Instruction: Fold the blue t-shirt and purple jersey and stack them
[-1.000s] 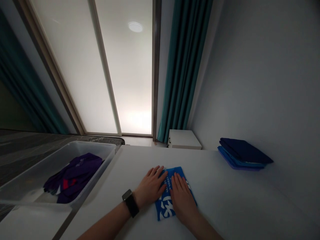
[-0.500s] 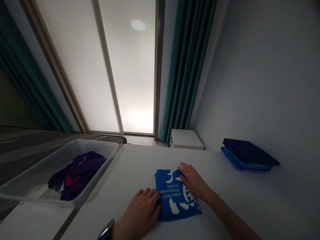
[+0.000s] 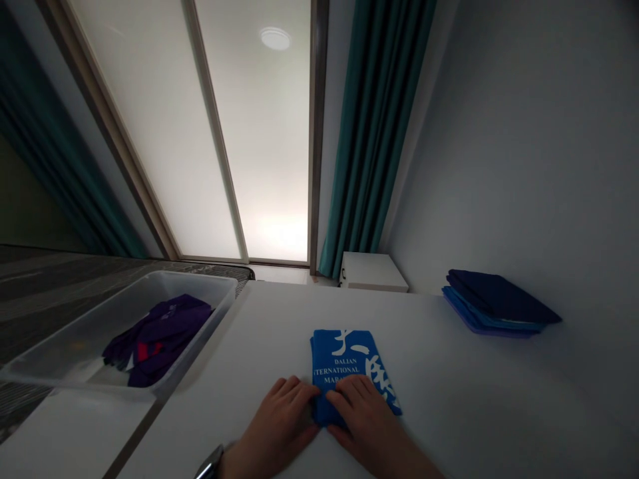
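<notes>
A folded blue shirt (image 3: 349, 359) with white print lies on the white table (image 3: 449, 399) in front of me. My left hand (image 3: 279, 426) rests at the shirt's near left corner with its fingers curled onto the edge. My right hand (image 3: 367, 419) lies over the near edge of the shirt, fingers bent down on the cloth. Both hands touch the near end of the shirt and meet there. A watch (image 3: 210, 464) shows on my left wrist.
A clear plastic bin (image 3: 210, 286) at the left holds purple and red clothes (image 3: 157, 332). A stack of folded dark blue clothes (image 3: 499, 303) lies at the table's right by the wall. A white cabinet (image 3: 374, 271), teal curtains and a glass door stand behind.
My right hand has come back from the shirt's far right corner to its near edge. My left hand stays at the near left corner. The shirt looks squarer and neater.
</notes>
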The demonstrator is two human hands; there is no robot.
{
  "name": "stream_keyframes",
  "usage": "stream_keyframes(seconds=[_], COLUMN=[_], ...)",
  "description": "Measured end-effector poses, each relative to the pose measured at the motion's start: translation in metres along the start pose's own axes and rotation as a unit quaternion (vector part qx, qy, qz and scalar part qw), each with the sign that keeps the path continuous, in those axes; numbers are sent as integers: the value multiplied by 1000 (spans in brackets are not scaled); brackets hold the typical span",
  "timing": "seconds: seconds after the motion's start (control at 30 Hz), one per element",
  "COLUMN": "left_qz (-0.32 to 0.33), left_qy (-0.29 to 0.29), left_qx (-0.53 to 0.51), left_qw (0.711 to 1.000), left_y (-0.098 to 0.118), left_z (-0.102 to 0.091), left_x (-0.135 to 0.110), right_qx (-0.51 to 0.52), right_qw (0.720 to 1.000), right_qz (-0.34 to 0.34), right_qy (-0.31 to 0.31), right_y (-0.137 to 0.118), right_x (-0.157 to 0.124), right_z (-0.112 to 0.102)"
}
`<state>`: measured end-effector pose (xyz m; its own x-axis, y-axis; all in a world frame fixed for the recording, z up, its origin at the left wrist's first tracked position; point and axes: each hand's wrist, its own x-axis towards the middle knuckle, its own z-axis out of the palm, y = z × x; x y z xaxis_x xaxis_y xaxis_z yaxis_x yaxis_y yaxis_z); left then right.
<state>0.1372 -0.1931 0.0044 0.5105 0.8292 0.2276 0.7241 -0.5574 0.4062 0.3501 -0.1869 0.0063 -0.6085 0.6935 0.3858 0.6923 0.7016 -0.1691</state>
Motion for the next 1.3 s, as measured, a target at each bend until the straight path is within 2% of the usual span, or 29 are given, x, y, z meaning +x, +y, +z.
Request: stream_keyframes(seconds=[0.2, 0.4, 0.53, 0.77, 0.87, 1.03, 1.13, 1.3], left_qz=[-86, -87, -57, 61, 103, 118, 113, 107], left_qy=[35, 24, 8, -29, -56, -61, -57, -45], left_qx=[-20, -43, -38, 11, 25, 34, 28, 24], left_qw=[995, 995, 998, 998, 993, 991, 992, 993], left_y=[9, 10, 8, 14, 16, 16, 16, 15], left_z=[6, 4, -1, -22, -30, -34, -33, -31], left_x=[-1, 1, -1, -15, -18, -17, -17, -18], right_qx=[-24, -12, 19, 65, 56, -9, -41, -56], right_qw=[999, 998, 996, 992, 990, 976, 972, 975], right_qz=[-3, 0, 34, 56, 31, -67, -94, -122], right_qy=[43, 61, 82, 91, 128, 208, 209, 177], right_y=[-6, -7, -7, -5, -6, -4, -3, -6], right_x=[6, 5, 7, 8, 8, 5, 2, -1], right_z=[16, 18, 17, 10, 14, 21, 23, 24])
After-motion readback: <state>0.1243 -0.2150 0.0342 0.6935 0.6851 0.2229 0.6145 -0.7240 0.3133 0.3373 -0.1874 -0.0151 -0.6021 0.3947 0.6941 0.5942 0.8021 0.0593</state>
